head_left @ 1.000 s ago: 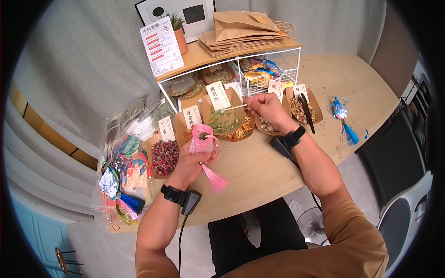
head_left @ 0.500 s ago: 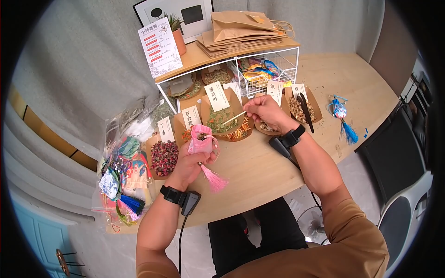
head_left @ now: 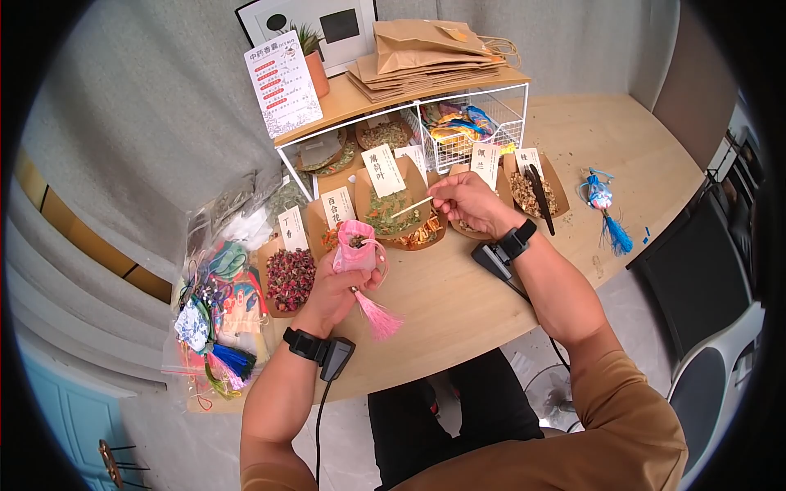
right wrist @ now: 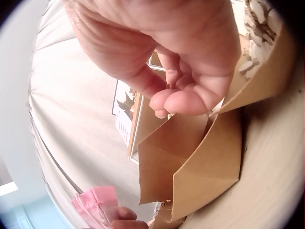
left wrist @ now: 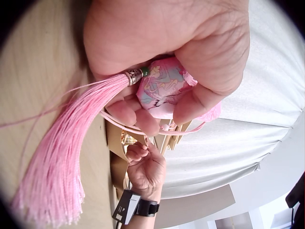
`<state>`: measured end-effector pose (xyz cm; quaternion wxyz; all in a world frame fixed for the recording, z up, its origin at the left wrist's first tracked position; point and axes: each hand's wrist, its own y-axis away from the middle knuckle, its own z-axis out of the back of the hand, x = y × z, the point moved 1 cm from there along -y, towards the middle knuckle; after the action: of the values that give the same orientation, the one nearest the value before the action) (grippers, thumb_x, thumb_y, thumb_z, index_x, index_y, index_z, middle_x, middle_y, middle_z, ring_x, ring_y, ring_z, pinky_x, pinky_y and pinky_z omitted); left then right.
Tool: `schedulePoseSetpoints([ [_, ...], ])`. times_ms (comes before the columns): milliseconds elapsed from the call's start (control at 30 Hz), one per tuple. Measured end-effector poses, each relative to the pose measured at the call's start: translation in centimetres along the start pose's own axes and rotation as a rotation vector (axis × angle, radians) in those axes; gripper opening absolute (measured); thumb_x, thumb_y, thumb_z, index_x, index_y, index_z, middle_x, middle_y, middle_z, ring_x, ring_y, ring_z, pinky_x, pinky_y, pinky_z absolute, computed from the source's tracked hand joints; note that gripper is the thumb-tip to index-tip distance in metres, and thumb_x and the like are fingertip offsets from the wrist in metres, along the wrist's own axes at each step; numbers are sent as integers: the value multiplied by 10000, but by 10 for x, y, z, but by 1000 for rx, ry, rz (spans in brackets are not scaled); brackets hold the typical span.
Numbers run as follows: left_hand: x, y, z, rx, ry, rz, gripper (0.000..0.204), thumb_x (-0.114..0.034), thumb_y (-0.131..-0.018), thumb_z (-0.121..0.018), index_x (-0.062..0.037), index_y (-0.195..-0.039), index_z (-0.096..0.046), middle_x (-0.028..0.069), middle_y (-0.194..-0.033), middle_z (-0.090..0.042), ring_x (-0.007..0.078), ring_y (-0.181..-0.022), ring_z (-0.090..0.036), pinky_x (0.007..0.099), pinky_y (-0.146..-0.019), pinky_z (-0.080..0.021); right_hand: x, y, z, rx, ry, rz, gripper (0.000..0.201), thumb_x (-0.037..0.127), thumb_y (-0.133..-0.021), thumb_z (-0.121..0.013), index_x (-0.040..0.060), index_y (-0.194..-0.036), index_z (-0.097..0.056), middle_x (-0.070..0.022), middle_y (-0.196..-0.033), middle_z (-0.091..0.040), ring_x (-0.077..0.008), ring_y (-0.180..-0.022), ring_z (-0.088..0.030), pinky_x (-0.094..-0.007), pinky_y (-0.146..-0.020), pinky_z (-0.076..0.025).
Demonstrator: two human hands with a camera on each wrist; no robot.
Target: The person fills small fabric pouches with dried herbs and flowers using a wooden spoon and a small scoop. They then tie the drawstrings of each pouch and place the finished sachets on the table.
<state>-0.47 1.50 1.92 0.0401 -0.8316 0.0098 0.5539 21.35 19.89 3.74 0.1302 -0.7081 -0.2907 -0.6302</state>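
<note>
Pale wood tabletop [head_left: 442, 327], curved front edge, spans the view just ahead of the person's dark trousers [head_left: 450, 405]; grey floor below. Left hand [head_left: 327, 290] wraps thumb and fingers round a pink pouch [head_left: 354, 258], held above the table, mouth up, dried bits showing inside; pink tassel [head_left: 379, 317] hangs from it. Right hand [head_left: 468, 200] pinches a thin stick [head_left: 412, 207], tip over the green leaves in a brown paper tray [head_left: 417, 184]; contact unclear. Left of the pouch: dark pink buds [head_left: 291, 280] in another tray, then a clear bag area heaped with colourful sachets [head_left: 221, 286]. Right side: pale chips [head_left: 528, 196], black tool [head_left: 541, 198] lying across their tray, then a blue-tasselled sachet [head_left: 604, 204] flat on the wood, small scraps around. Behind the trays, a wood-topped shelf [head_left: 348, 102] with white wire basket [head_left: 479, 147] below; on top, printed card [head_left: 282, 86], potted plant [head_left: 317, 74], stacked paper bags [head_left: 430, 53], framed picture [head_left: 352, 51]. Grey curtain [head_left: 164, 106] at back. Dark chair [head_left: 696, 262] stands off the table's right edge.
</note>
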Motion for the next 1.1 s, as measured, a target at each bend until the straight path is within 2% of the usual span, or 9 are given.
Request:
schedulePoseSetpoints([
  [400, -1, 0, -2, 0, -7, 3, 342, -68, -794, -681, 15, -1110, -580, 83, -989, -641, 145, -796, -635, 254, -659, -481, 1, -1, 3, -7, -133, 38, 62, 54, -890, -620, 12, -893, -666, -6, -691, -642, -44, -542, -562, -186, -476, -474],
  [600, -1, 0, -1, -5, -16, 4, 343, -66, -794, -678, 17, -1112, -578, 76, -980, -637, 143, -797, -634, 249, -656, -479, 4, 0, 6, 0, -125, 61, 102, 56, -930, -570, 8, -911, -659, 2, -709, -635, -42, -565, -552, -175, -501, -481],
  [800, -1, 0, -1, 22, -16, 9, 336, -66, -799, -675, 15, -1110, -577, 71, -949, -635, 136, -773, -618, 242, -651, -470, 12, 8, 5, 108, -275, 117, 100, 44, -907, -594, -9, -935, -674, 2, -699, -640, -38, -561, -566, -169, -511, -494],
  [1100, -1, -1, -3, 9, -20, 15, 323, -62, -802, -670, 13, -1102, -577, 69, -928, -629, 134, -768, -614, 245, -652, -469, 15, 23, -14, 289, -249, 230, 155, 75, -926, -614, -32, -1024, -667, -39, -776, -664, -67, -615, -605, -186, -555, -524],
])
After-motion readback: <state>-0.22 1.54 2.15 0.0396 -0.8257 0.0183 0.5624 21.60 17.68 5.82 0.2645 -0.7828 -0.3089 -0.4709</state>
